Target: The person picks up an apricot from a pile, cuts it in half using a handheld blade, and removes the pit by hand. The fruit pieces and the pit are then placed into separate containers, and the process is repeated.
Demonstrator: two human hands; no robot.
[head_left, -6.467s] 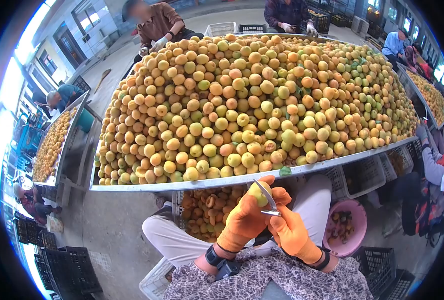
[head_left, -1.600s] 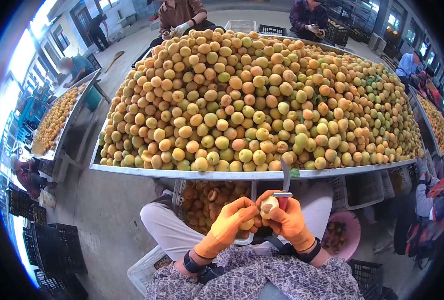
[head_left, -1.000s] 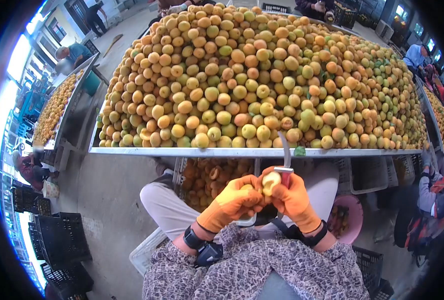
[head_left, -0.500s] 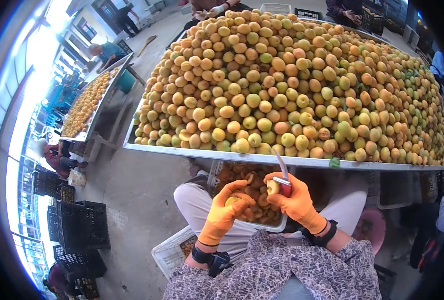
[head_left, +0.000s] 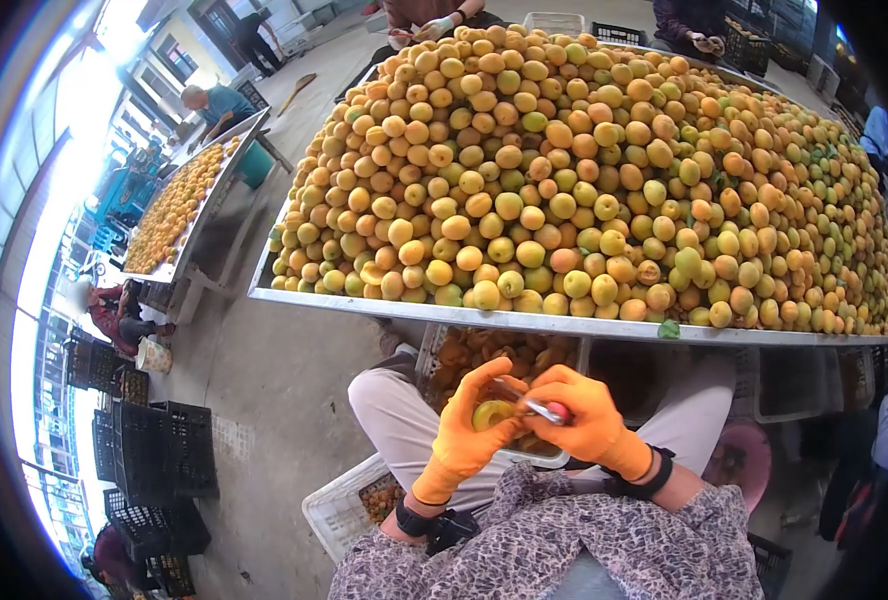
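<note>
"Fingers (head_left: 467, 388) of the left hand (head_left: 456, 445) do what?" one asked.

"They curl round a yellow-green fruit (head_left: 492, 414). The right hand (head_left: 599, 428) clasps a red-handled knife (head_left: 559, 411), blade angled toward the fruit."

"How would that fruit handle?"

"Light, probably, fairly firm but easily bruised, and slippery wherever juice wets it. Its sides give the safest hold, clear of the edge; the knife looks stiff, best gripped by its handle."

"And farther out?"

"A white crate (head_left: 554, 461) of fruit pieces lies below the hands; beyond stands a metal-edged table (head_left: 414, 308), heaped with whole fruit."

"Anything unclear?"

"The blade blurs, so contact can't be told. Gloves cover part of the fruit, and the hands hide some of the crate."
</note>
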